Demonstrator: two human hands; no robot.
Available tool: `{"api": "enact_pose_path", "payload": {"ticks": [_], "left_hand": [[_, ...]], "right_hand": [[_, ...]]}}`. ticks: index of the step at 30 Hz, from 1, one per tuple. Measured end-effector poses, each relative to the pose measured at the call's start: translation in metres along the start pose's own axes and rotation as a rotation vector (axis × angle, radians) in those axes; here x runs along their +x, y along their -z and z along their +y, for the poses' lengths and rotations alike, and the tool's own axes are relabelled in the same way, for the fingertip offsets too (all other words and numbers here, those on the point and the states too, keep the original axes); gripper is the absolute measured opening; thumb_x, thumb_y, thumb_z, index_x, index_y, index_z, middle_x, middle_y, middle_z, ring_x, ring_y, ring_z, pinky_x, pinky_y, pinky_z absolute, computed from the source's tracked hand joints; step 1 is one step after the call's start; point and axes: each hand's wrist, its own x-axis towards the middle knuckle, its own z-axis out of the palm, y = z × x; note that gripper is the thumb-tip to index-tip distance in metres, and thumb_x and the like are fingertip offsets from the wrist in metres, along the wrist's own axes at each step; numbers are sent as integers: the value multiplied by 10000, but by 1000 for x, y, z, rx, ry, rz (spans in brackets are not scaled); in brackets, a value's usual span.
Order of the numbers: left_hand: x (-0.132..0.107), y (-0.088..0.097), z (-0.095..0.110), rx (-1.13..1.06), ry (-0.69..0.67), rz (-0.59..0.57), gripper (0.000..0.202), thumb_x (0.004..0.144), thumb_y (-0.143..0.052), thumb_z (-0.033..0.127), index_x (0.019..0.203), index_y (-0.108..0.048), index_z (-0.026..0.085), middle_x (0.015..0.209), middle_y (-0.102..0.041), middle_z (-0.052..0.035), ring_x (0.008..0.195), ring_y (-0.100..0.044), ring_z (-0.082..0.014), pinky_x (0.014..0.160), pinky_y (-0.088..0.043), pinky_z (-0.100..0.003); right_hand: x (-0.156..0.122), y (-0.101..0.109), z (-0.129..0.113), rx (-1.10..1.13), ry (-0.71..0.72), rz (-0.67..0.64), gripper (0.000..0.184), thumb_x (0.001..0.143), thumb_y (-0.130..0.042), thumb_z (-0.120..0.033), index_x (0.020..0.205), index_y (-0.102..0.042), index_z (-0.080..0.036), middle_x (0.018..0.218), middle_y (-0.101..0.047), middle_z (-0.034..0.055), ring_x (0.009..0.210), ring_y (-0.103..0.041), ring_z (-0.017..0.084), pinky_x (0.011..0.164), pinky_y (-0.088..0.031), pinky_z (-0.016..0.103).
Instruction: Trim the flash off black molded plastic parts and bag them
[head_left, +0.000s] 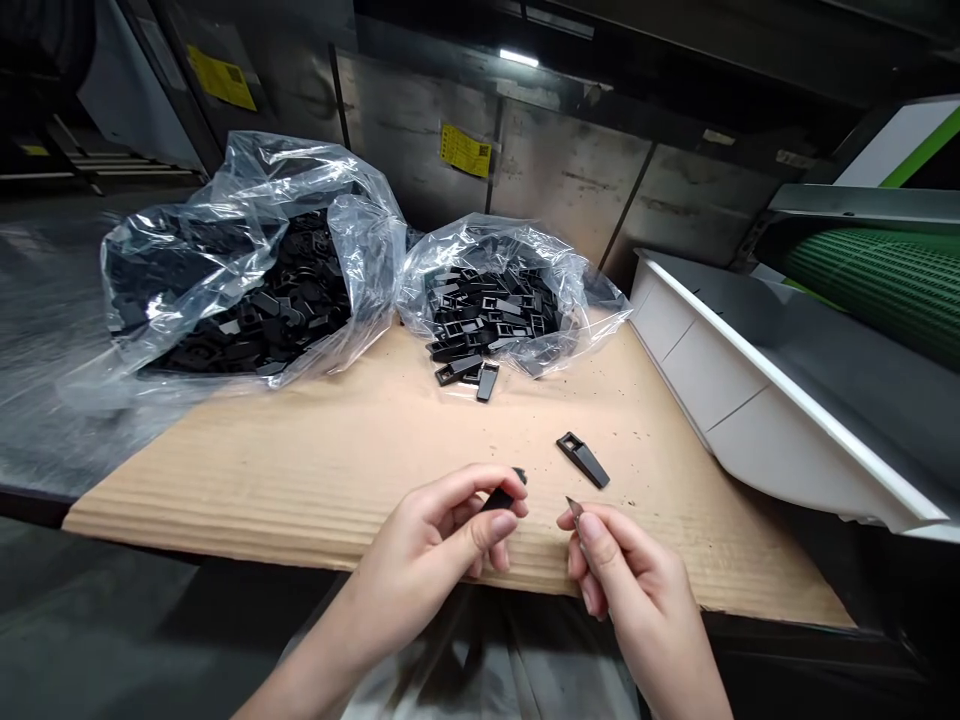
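Observation:
Between the thumb and fingers of my left hand (pixel 457 530) is a black plastic part (pixel 501 496), mostly covered by the fingers. My right hand (pixel 626 570) pinches a small pointed blade (pixel 574 507), its tip up and toward the left hand. The two hands are apart, above the front edge of the cardboard sheet (pixel 315 470). Just beyond the right hand lies a single black tapered clip (pixel 583 460) with a square opening at one end. More such clips (pixel 495 310) fill the smaller clear bag (pixel 592 290), and several have spilled from its mouth.
A larger clear bag (pixel 345 240) of black parts (pixel 262 320) stands at the back left. On the right is a white-walled tray (pixel 720 370), with a green mesh roller (pixel 885 280) beyond it. Metal panels (pixel 562 160) close off the back. Dark crumbs dot the cardboard.

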Motion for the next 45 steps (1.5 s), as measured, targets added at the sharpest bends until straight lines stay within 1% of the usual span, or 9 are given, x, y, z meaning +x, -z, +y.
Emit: {"api": "enact_pose_path", "payload": {"ticks": [4, 9, 16, 18, 24, 31, 39, 42, 45], "left_hand": [[-1, -1, -3, -34, 12, 12, 423, 779, -536, 126, 1183, -483, 241, 884, -636, -40, 600, -593, -110, 509, -469, -168], [0, -2, 0, 249, -67, 32, 268, 730, -598, 71, 929, -684, 228, 902, -638, 2, 827, -587, -130, 731, -451, -156], [-1, -2, 1, 286, -126, -27, 240, 764, -585, 67, 920, -677, 224, 907, -650, 22, 868, -582, -115, 763, -416, -121], [-2, -1, 0, 278, -142, -43, 234, 766, -583, 63, 915, -674, 219, 902, -649, 21, 863, -580, -114, 759, -413, -120], [-1, 2, -1, 240, -178, -72, 194, 774, -573, 73, 882, -683, 190, 872, -636, 2, 839, -576, -124, 748, -420, -136], [1, 0, -1, 254, -180, -74, 205, 772, -585, 78, 902, -680, 206, 885, -641, 11, 851, -579, -115, 754, -418, -123], [0, -1, 0, 223, -181, -58, 212, 767, -565, 53, 881, -685, 185, 888, -626, -5, 849, -575, -120, 739, -427, -119], [-1, -1, 0, 225, -191, -65, 201, 768, -560, 56, 877, -684, 170, 874, -615, -15, 836, -576, -128, 734, -429, -135], [-1, 0, 0, 250, -202, -98, 200, 778, -542, 52, 868, -683, 162, 862, -606, -22, 833, -574, -132, 744, -423, -148]], "right_hand": [[-5, -6, 5, -147, 161, 103, 251, 842, -446, -362, 814, -625, -189, 562, -496, -22, 444, -426, 89, 435, -360, 203], [-10, -13, 9, -269, 380, 215, 144, 835, -483, -245, 840, -625, -218, 607, -550, -23, 452, -473, 83, 449, -382, 189], [-8, -11, 16, -386, 653, 213, 193, 803, -517, -81, 932, -612, -189, 717, -560, 2, 631, -520, 93, 644, -410, 184], [-8, -10, 16, -395, 656, 209, 211, 802, -514, -74, 949, -608, -191, 727, -562, 4, 639, -522, 96, 655, -409, 186], [-9, -5, 7, -245, 488, -22, 194, 840, -460, -141, 897, -599, -263, 647, -539, -40, 555, -522, 76, 539, -397, 169], [-8, 2, 7, -387, 588, 57, 137, 824, -490, -116, 864, -574, -218, 641, -499, -27, 589, -533, 79, 581, -400, 168], [-8, 1, 9, -404, 612, 12, 141, 821, -489, -109, 881, -579, -200, 601, -470, -28, 513, -486, 81, 577, -414, 178], [-10, 0, 10, -381, 603, 3, 180, 820, -485, -100, 912, -585, -218, 624, -500, -25, 558, -530, 92, 579, -415, 180], [-9, 4, 5, -359, 562, -75, 186, 822, -476, -103, 916, -594, -212, 645, -533, -19, 558, -538, 95, 537, -405, 183]]}}
